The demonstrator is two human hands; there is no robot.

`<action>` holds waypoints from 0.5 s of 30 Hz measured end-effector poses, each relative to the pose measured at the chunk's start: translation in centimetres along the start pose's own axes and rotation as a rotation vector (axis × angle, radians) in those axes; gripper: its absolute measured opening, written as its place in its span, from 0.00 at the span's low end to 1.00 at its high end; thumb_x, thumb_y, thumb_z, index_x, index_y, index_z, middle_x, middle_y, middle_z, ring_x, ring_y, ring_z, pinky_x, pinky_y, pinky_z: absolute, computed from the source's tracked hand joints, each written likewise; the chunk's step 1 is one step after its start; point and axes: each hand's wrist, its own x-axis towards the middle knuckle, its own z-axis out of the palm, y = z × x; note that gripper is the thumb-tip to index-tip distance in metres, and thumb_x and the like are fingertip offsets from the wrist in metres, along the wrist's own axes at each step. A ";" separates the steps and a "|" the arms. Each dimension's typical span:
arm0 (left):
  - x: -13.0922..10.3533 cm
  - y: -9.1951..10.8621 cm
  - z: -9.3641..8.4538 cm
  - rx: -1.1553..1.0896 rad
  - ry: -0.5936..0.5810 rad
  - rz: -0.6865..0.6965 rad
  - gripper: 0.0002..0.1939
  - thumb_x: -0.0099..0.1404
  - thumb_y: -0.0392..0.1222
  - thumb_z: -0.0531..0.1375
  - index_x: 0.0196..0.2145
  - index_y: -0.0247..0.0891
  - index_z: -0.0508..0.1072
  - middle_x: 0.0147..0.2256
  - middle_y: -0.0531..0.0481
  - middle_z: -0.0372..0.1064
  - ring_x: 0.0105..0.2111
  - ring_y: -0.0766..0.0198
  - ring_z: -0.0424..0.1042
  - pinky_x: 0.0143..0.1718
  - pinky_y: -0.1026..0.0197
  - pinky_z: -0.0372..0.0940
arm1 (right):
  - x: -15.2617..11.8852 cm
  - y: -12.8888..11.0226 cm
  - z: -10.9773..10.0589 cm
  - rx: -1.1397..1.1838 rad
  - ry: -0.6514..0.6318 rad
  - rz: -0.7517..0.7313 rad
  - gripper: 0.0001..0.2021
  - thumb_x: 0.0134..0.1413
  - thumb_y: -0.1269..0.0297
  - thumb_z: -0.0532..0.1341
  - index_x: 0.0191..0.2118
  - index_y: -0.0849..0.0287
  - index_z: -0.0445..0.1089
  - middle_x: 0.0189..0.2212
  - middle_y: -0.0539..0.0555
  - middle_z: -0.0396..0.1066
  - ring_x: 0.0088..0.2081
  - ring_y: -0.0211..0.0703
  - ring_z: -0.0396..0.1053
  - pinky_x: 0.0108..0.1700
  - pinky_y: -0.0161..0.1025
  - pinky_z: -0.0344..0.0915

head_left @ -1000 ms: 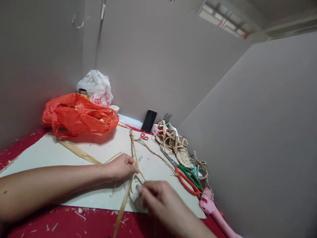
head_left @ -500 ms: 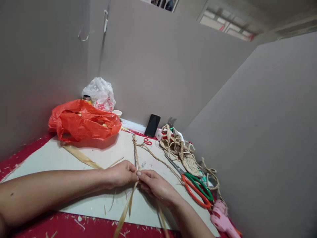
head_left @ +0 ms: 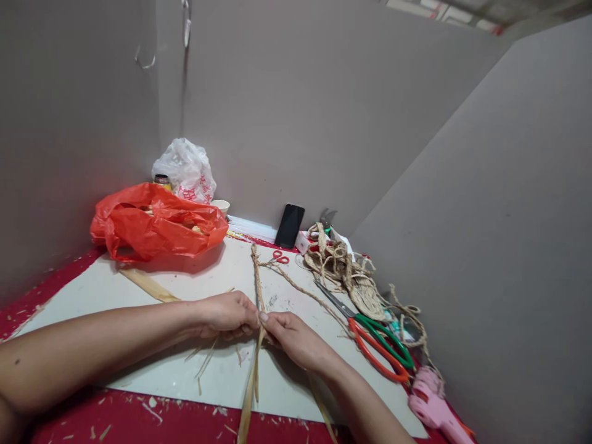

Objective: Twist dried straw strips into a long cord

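A thin twisted straw cord (head_left: 258, 277) runs from the middle of the white board (head_left: 217, 394) down to my fingertips. My left hand (head_left: 234, 316) pinches its lower end from the left. From the right, my right hand (head_left: 289, 336) pinches the same spot, thumb on top, and the two hands touch. Below them hang loose flat straw strips (head_left: 250, 394), pale yellow-brown. A thinner cord (head_left: 305, 296) branches off near the top of the twisted one and lies toward the right. Another flat strip (head_left: 148, 285) lies beyond my left forearm.
Large scissors (head_left: 374, 339) with green and orange handles lie at the right, beside a heap of braided straw (head_left: 342, 265) and a pink glue gun (head_left: 432, 398). Small red scissors (head_left: 280, 257), a phone (head_left: 290, 226) and a red plastic bag (head_left: 157, 222) are farther back. Grey walls enclose the table.
The camera view has tilted down and shifted slightly. Both hands stay together pinching the cord; the loose strips below now hang more nearly straight.
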 end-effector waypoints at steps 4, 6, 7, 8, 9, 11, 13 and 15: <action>-0.1 0.4 -1.1 0.159 -0.004 0.028 0.11 0.53 0.44 0.55 0.24 0.34 0.70 0.13 0.59 0.50 0.12 0.74 0.44 0.14 0.65 0.39 | -0.1 -0.3 0.0 0.162 -0.023 0.036 0.23 0.52 0.44 0.54 0.19 0.59 0.56 0.13 0.42 0.45 0.17 0.30 0.39 0.19 0.33 0.37; -0.3 1.0 -1.9 0.259 -0.029 0.044 0.12 0.55 0.45 0.54 0.26 0.34 0.72 0.13 0.60 0.49 0.13 0.73 0.44 0.14 0.66 0.40 | -0.2 -0.5 -0.1 0.264 -0.029 0.098 0.23 0.51 0.45 0.55 0.18 0.58 0.55 0.11 0.41 0.44 0.14 0.29 0.38 0.17 0.33 0.35; -0.5 1.5 -2.3 0.326 -0.040 0.049 0.12 0.55 0.45 0.54 0.27 0.34 0.72 0.13 0.60 0.48 0.13 0.73 0.44 0.14 0.66 0.40 | -0.3 -0.5 -0.1 0.313 -0.033 0.131 0.23 0.52 0.46 0.55 0.18 0.58 0.54 0.10 0.41 0.44 0.13 0.28 0.36 0.16 0.32 0.34; -0.8 2.1 -2.8 0.408 -0.044 0.055 0.12 0.55 0.44 0.54 0.27 0.35 0.72 0.13 0.60 0.48 0.13 0.73 0.45 0.15 0.66 0.41 | -0.4 -0.5 -0.2 0.360 -0.039 0.160 0.22 0.52 0.47 0.55 0.18 0.58 0.53 0.10 0.40 0.44 0.13 0.28 0.36 0.15 0.32 0.33; -1.2 2.7 -3.3 0.499 -0.038 0.060 0.11 0.55 0.43 0.54 0.27 0.35 0.73 0.13 0.59 0.49 0.13 0.73 0.46 0.15 0.66 0.42 | -0.4 -0.5 -0.2 0.405 -0.049 0.183 0.22 0.52 0.48 0.55 0.18 0.58 0.53 0.09 0.40 0.44 0.12 0.27 0.35 0.15 0.31 0.32; -2.0 4.0 -4.4 0.673 -0.009 0.050 0.10 0.54 0.41 0.54 0.27 0.35 0.72 0.14 0.58 0.54 0.13 0.72 0.50 0.15 0.67 0.46 | -0.5 -0.3 -0.4 0.490 -0.071 0.210 0.21 0.52 0.50 0.56 0.18 0.58 0.54 0.10 0.40 0.44 0.12 0.27 0.34 0.14 0.30 0.32; -2.8 5.1 -5.5 0.811 0.061 0.012 0.10 0.54 0.41 0.53 0.26 0.35 0.72 0.18 0.54 0.62 0.15 0.70 0.57 0.17 0.66 0.51 | -0.5 0.0 -0.7 0.569 -0.100 0.221 0.20 0.53 0.51 0.56 0.19 0.59 0.54 0.10 0.40 0.44 0.13 0.26 0.34 0.14 0.28 0.31; -3.4 5.8 -6.5 0.980 0.199 -0.004 0.11 0.55 0.42 0.52 0.24 0.35 0.71 0.21 0.50 0.66 0.16 0.68 0.61 0.19 0.65 0.54 | -0.4 0.5 -0.9 0.632 -0.133 0.227 0.20 0.54 0.52 0.56 0.19 0.59 0.54 0.10 0.40 0.44 0.13 0.26 0.34 0.14 0.28 0.31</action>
